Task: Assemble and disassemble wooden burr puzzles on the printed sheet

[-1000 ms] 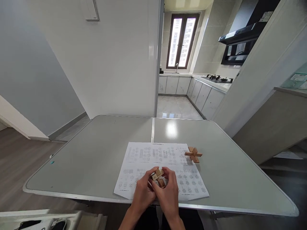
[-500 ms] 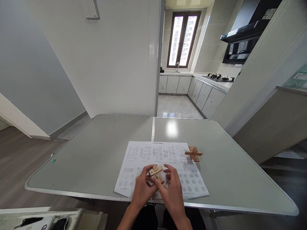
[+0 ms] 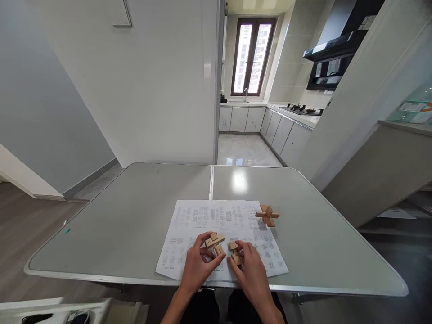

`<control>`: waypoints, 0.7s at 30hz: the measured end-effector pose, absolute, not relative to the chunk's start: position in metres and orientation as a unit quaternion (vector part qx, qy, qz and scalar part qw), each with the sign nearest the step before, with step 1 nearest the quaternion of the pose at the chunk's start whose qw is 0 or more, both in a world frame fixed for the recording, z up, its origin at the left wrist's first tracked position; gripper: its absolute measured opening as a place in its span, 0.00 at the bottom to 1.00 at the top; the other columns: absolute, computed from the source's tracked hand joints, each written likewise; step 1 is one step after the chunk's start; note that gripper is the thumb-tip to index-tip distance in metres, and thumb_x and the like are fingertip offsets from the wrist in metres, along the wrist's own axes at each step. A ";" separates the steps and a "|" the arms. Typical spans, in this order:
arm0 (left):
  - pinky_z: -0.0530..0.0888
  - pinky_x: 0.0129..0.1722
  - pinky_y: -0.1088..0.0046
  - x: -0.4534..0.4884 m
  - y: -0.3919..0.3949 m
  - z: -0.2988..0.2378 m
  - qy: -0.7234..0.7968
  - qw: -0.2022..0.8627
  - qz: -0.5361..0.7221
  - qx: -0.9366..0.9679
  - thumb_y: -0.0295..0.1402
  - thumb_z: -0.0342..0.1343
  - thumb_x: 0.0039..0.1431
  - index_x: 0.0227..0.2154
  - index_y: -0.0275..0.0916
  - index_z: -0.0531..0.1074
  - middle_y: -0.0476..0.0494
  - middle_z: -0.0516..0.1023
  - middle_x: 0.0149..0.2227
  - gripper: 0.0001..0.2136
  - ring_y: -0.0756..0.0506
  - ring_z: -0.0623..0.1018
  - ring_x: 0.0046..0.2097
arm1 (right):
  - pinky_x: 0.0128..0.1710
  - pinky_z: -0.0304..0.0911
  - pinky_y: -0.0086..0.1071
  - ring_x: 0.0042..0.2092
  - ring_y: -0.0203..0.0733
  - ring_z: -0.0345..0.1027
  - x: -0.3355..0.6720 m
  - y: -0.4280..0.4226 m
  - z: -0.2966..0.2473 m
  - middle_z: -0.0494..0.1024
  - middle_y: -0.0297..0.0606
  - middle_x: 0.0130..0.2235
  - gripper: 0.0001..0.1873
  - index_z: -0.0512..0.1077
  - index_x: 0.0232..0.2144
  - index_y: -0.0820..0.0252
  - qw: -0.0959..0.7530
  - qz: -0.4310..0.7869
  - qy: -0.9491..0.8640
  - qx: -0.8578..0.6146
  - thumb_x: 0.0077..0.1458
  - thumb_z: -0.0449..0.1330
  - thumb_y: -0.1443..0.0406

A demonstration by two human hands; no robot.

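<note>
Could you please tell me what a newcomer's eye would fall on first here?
Two hands at the near edge of the table: the left hand grips joined wooden blocks, the right hand a separate wooden piece. Both are over a printed diagram sheet, with an assembled wooden cross at its far right corner.

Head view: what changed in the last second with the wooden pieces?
The wooden cluster both hands gripped together has come apart. The left hand keeps the crossed light wooden blocks; the right hand has drawn a small light wooden block off to the right. The assembled wooden cross puzzle, the printed white paper sheet and the grey table stayed put.
</note>
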State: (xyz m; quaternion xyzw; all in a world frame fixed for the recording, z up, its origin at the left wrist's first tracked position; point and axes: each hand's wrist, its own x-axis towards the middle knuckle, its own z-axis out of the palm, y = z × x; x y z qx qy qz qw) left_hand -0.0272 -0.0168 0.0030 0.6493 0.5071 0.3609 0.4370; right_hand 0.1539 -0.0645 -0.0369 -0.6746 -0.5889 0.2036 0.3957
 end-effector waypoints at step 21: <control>0.75 0.23 0.78 -0.029 -0.018 0.001 0.451 0.445 0.357 0.686 0.38 0.69 0.54 0.59 0.48 0.67 0.45 0.81 0.47 0.30 0.50 0.79 0.30 | 0.48 0.72 0.40 0.47 0.49 0.77 0.167 -0.070 0.000 0.80 0.42 0.47 0.14 0.75 0.48 0.54 0.417 0.375 -0.575 -0.596 0.67 0.54 0.56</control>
